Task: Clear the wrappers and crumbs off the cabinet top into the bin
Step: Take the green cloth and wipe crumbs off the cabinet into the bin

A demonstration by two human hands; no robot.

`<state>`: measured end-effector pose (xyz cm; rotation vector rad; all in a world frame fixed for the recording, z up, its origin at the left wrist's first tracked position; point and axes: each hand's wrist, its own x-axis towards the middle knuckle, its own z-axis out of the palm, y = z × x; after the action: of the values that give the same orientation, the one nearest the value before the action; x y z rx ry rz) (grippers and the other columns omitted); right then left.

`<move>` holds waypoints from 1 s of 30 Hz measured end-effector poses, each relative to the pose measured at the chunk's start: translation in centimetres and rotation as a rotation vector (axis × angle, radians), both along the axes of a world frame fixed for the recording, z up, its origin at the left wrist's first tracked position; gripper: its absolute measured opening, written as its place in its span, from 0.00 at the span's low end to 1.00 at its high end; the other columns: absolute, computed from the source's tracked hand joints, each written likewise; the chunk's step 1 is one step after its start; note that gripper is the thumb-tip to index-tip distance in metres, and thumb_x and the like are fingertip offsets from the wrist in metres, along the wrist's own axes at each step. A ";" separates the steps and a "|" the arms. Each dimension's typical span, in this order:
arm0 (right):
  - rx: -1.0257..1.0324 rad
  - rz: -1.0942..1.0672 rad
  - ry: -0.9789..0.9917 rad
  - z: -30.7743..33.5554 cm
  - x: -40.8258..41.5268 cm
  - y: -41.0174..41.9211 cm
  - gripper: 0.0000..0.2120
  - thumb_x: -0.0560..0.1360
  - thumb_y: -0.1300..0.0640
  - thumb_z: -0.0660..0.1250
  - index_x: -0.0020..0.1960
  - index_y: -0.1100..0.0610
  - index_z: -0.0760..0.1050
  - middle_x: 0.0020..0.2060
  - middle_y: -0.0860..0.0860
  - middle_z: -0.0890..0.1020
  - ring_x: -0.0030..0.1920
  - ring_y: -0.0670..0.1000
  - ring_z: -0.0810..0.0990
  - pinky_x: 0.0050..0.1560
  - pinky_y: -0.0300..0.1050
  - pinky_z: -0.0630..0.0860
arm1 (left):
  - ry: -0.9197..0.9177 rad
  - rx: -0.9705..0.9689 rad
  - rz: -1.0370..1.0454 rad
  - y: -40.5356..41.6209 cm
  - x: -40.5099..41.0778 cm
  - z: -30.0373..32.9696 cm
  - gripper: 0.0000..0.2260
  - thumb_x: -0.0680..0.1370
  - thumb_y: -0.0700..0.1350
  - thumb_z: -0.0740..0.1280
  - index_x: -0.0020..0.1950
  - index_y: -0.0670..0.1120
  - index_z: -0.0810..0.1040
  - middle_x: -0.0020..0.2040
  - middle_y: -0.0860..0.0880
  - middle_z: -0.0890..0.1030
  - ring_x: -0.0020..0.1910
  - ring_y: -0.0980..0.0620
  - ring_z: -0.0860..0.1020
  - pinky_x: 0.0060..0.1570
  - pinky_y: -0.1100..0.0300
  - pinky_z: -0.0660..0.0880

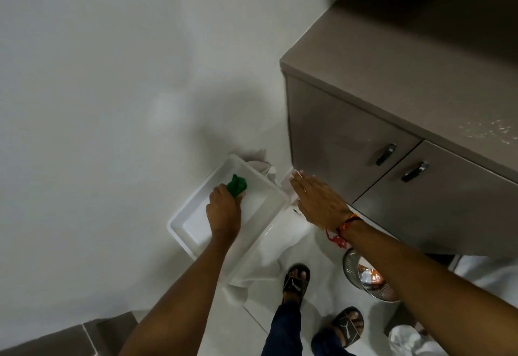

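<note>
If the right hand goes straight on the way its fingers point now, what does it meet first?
Probably the lower corner of the cabinet. The right hand is flat, its fingertips aimed there, just past the white bin. Depth is unclear; it may pass in front.

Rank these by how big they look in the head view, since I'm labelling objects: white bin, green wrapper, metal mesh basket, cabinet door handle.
1. white bin
2. metal mesh basket, partly hidden by the right arm
3. green wrapper
4. cabinet door handle

The wrapper and handle look close in size.
</note>
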<state>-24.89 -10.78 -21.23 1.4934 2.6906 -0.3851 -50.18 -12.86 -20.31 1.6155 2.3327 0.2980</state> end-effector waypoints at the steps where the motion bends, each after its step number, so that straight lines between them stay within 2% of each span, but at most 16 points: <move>1: 0.000 -0.007 0.015 0.4 0.6 0.3 0.29 0.84 0.54 0.56 0.81 0.63 0.54 0.80 0.60 0.55 0.81 0.58 0.54 0.81 0.55 0.54 | -0.042 0.058 -0.008 0.7 0.6 1.1 0.18 0.80 0.55 0.65 0.59 0.41 0.72 0.53 0.42 0.78 0.51 0.43 0.78 0.49 0.47 0.79; 5: -0.036 -0.116 0.072 1.1 4.0 0.6 0.28 0.84 0.55 0.57 0.81 0.62 0.54 0.81 0.59 0.55 0.81 0.57 0.54 0.81 0.53 0.51 | -0.046 0.256 -0.319 3.3 5.9 5.0 0.18 0.77 0.51 0.72 0.58 0.39 0.74 0.51 0.41 0.78 0.48 0.44 0.76 0.46 0.52 0.77; 7: -0.074 -0.195 0.067 0.7 5.9 -0.2 0.29 0.83 0.55 0.57 0.81 0.60 0.52 0.81 0.56 0.54 0.81 0.56 0.53 0.80 0.50 0.48 | 0.101 0.327 -0.562 3.5 9.4 5.3 0.16 0.77 0.48 0.73 0.57 0.39 0.74 0.52 0.40 0.77 0.49 0.44 0.76 0.47 0.54 0.78; 9: -0.149 -0.326 0.076 -0.3 8.3 -1.8 0.31 0.83 0.54 0.58 0.82 0.58 0.51 0.81 0.55 0.54 0.81 0.55 0.52 0.80 0.48 0.47 | 0.186 0.361 -0.807 3.0 13.7 4.0 0.13 0.80 0.45 0.68 0.59 0.38 0.73 0.57 0.38 0.76 0.54 0.42 0.76 0.54 0.53 0.78; 12: -0.241 -0.510 0.082 -2.8 12.1 -5.2 0.30 0.82 0.55 0.58 0.82 0.57 0.53 0.81 0.56 0.56 0.81 0.57 0.54 0.80 0.50 0.49 | 0.139 0.133 -1.004 1.0 20.7 0.5 0.17 0.79 0.41 0.65 0.68 0.43 0.68 0.67 0.40 0.72 0.65 0.41 0.73 0.65 0.47 0.74; 14: -0.299 -0.570 0.043 -5.8 14.9 -8.1 0.30 0.82 0.55 0.56 0.81 0.59 0.52 0.81 0.59 0.56 0.81 0.58 0.53 0.81 0.52 0.50 | 0.104 -0.020 -1.092 -0.5 25.1 -2.9 0.19 0.79 0.41 0.66 0.69 0.46 0.66 0.67 0.42 0.74 0.66 0.41 0.74 0.64 0.44 0.75; 18: -0.411 -0.695 -0.062 -14.7 19.0 -14.6 0.31 0.83 0.49 0.55 0.81 0.62 0.53 0.80 0.60 0.57 0.80 0.59 0.55 0.80 0.55 0.54 | 0.111 -0.214 -1.214 -3.0 31.1 -11.7 0.25 0.73 0.39 0.71 0.65 0.47 0.62 0.59 0.41 0.80 0.59 0.40 0.79 0.50 0.43 0.81; 21: -0.491 -0.722 -0.063 -22.9 20.7 -19.6 0.30 0.84 0.47 0.55 0.80 0.62 0.55 0.80 0.62 0.57 0.80 0.62 0.56 0.80 0.60 0.53 | 0.101 -0.267 -1.249 -4.6 33.1 -19.9 0.26 0.74 0.40 0.72 0.68 0.47 0.64 0.56 0.41 0.82 0.54 0.41 0.81 0.43 0.47 0.82; 24: -0.569 -0.755 -0.022 -32.4 20.9 -23.4 0.39 0.79 0.48 0.66 0.80 0.65 0.52 0.79 0.64 0.56 0.79 0.65 0.56 0.78 0.61 0.58 | 0.100 -0.297 -1.223 -5.8 33.7 -28.6 0.25 0.77 0.41 0.69 0.71 0.46 0.62 0.55 0.40 0.83 0.52 0.42 0.84 0.44 0.50 0.83; 26: -0.638 -0.753 -0.047 -37.4 20.4 -24.5 0.44 0.77 0.47 0.69 0.81 0.66 0.48 0.80 0.64 0.53 0.80 0.64 0.54 0.79 0.61 0.54 | 0.107 -0.347 -1.169 -5.9 33.2 -33.2 0.20 0.80 0.37 0.63 0.71 0.44 0.63 0.56 0.40 0.82 0.53 0.41 0.84 0.47 0.46 0.84; 28: -0.688 -0.764 -0.060 -41.0 19.2 -24.2 0.44 0.78 0.47 0.68 0.81 0.65 0.47 0.80 0.64 0.52 0.80 0.64 0.53 0.79 0.61 0.53 | 0.114 -0.388 -1.164 -6.2 32.0 -36.7 0.19 0.78 0.33 0.60 0.69 0.42 0.65 0.57 0.40 0.81 0.55 0.39 0.82 0.49 0.43 0.82; 30: -0.691 -0.804 0.013 -43.5 18.1 -23.3 0.39 0.79 0.51 0.67 0.80 0.67 0.52 0.78 0.65 0.58 0.78 0.66 0.59 0.76 0.62 0.60 | 0.130 -0.407 -1.150 -6.1 30.5 -39.0 0.20 0.76 0.32 0.61 0.68 0.41 0.66 0.58 0.39 0.80 0.56 0.37 0.81 0.50 0.42 0.81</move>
<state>-6.84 -34.12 -64.76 2.1603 1.5258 -1.1770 -19.68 -18.94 -59.29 2.4022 1.0666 -0.4990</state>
